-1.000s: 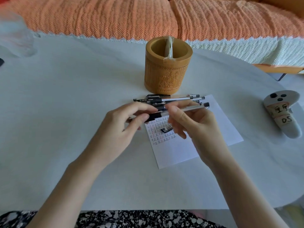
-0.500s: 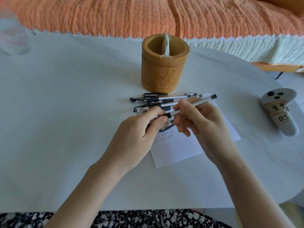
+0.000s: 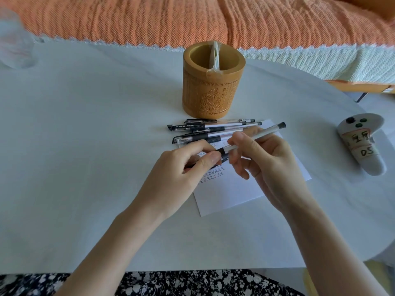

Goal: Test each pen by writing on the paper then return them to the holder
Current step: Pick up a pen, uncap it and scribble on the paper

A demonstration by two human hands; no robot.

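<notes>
- Pen (image 3: 263, 134) with a clear barrel and a black end plug, held above the paper (image 3: 230, 195), slanting up to the right, its dark front end low and to the left.
- Right hand (image 3: 271, 165): thumb and forefinger are closed around the barrel near its middle, the other fingers curled beneath.
- Left hand (image 3: 183, 169): thumb and forefinger pinch the dark front end of the same pen; whether a cap sits there cannot be told.
- Loose pens (image 3: 213, 126): at least 3 lie side by side on the table (image 3: 85, 146), just in front of the holder (image 3: 213, 82), their right ends over the paper's far edge.
- The holder, a carved bamboo-coloured cup, stands upright beyond the pens, with a clear plastic strip (image 3: 214, 56) taped over its rim.
- The paper lies flat under both hands, with rows of small written marks near its left edge.
- White controller (image 3: 361, 144) with hand-lettered labels, well apart to the right.
- Orange woven cover (image 3: 192, 18) beyond the table.
</notes>
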